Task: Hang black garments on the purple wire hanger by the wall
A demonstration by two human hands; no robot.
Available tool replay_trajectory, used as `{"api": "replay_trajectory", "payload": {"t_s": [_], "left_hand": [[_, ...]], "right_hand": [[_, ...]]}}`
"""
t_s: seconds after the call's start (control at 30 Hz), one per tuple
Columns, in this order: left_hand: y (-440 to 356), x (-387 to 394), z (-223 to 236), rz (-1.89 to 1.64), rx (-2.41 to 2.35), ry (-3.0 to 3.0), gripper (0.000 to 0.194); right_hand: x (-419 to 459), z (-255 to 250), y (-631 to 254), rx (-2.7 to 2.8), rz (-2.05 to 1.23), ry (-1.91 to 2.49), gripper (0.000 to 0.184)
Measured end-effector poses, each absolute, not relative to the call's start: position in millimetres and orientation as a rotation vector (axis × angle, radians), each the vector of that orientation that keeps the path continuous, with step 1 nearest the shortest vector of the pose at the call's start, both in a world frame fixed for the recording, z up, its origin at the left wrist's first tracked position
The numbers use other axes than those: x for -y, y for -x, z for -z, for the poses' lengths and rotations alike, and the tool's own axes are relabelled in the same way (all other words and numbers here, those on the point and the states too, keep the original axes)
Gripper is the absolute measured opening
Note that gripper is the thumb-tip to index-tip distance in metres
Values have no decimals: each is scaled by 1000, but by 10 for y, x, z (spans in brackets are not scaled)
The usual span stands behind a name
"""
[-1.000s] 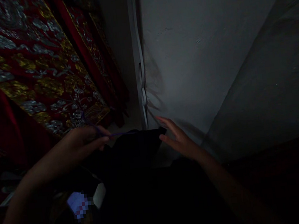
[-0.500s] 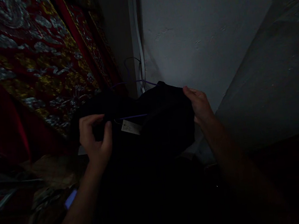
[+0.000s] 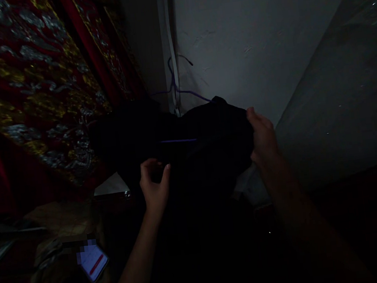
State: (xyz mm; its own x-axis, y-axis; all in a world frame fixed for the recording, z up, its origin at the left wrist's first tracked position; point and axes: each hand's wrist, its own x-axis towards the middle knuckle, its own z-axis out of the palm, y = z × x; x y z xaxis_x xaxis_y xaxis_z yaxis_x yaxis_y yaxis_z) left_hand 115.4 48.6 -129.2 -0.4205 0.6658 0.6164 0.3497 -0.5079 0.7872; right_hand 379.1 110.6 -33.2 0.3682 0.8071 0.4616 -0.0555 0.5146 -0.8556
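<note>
A very dark garment (image 3: 207,130) hangs on a thin purple wire hanger (image 3: 192,92), whose hook rises beside the pale strip in the corner. My right hand (image 3: 263,135) grips the garment's right edge, with the thumb on the near side. In front of the garment's upper middle is my left hand (image 3: 155,181), fingers curled and thumb tip close to the forefinger. Whatever may lie between those fingertips is lost in the dark. The hanger's lower bar shows just above the left hand. The garment's lower part fades into black.
Red cloth with gold and silver embroidery (image 3: 44,99) hangs at the left. Behind is a grey wall (image 3: 237,31), with a shiny translucent sheet (image 3: 345,82) to the right. Lower left, a lit phone (image 3: 94,262) lies among brownish, dimly lit items.
My left hand has moved right and down across the garment. The white tag has gone from sight. The hanger hook now shows clearly, and more of the phone shows. My right hand keeps its grip.
</note>
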Motion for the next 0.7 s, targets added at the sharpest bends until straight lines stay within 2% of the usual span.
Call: {"api": "replay_trajectory", "payload": {"t_s": [0.07,0.13,0.3,0.4,0.53,0.63,0.7], "left_hand": [[-1203,-468,1318,-1965,-1445,-1622,18],[-1251,-444,1403,-1924,-1450,-1627,16],[-1313,-502,1655,-1991,-1523,-1489,40],[-1270,-620,1693,-1970,-1595,-1508,22],[-1241,-642,1718,-1976,-1533,-1466,11],[-1301,-492,1778,-1968,-1479,-1373,12],[-1352,-363,1800,-1923,-1451,-1325,14]], "right_hand": [[-997,498,-3830,979,-768,894,47],[-930,656,-3819,934,-820,920,47],[-1031,847,-3725,909,-796,933,48],[-1111,901,-3733,883,-789,953,48],[-942,1137,-3742,852,-480,1006,44],[-625,1495,-3604,784,-196,1069,43],[-418,1771,-3411,782,-266,1137,40]]}}
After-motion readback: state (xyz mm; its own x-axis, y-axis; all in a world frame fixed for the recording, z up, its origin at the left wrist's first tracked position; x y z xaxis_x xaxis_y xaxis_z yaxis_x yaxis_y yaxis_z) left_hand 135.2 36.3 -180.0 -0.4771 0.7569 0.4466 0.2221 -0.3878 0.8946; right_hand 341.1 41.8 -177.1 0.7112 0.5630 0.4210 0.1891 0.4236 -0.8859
